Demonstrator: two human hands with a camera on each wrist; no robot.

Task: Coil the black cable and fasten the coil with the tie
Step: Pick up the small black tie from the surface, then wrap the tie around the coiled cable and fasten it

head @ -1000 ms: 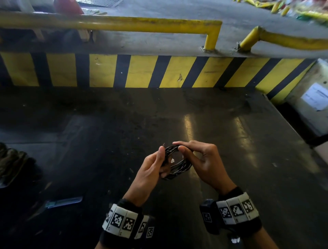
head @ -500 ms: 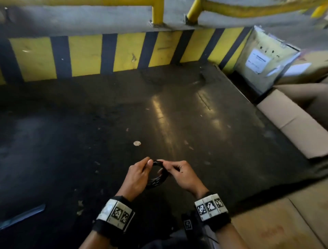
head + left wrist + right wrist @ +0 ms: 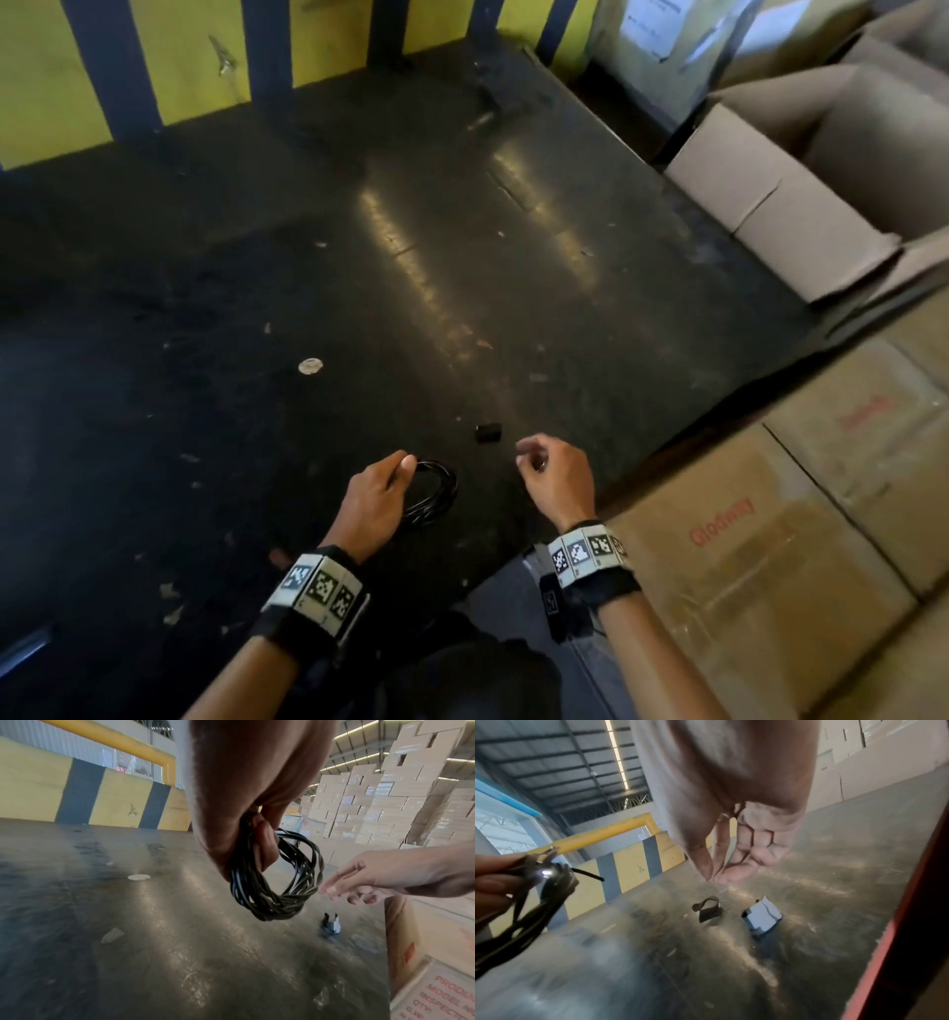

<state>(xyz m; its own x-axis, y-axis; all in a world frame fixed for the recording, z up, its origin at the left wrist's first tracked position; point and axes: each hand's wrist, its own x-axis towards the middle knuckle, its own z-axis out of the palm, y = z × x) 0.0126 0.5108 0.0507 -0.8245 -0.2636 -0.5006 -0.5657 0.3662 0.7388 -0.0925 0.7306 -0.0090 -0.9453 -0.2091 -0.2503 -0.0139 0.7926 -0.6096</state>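
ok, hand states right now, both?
Left hand: grips the coiled black cable.
Right hand: holds nothing, fingers loosely curled above the tie on the floor.

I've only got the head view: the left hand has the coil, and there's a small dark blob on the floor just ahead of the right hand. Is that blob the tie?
Observer: Yes. The right wrist view shows the tie as a curled black strap lying on the floor, below the empty right hand.
Operator: Anything next to it I might grab by mistake?
Observer: A pale blue-and-white scrap lies beside it, with a gap between them.
Operator: Is the coil tidy in the left hand?
Observer: Mostly. The left hand grips the coil in one bunch, but in the right wrist view one cable end pokes out near the fingers.
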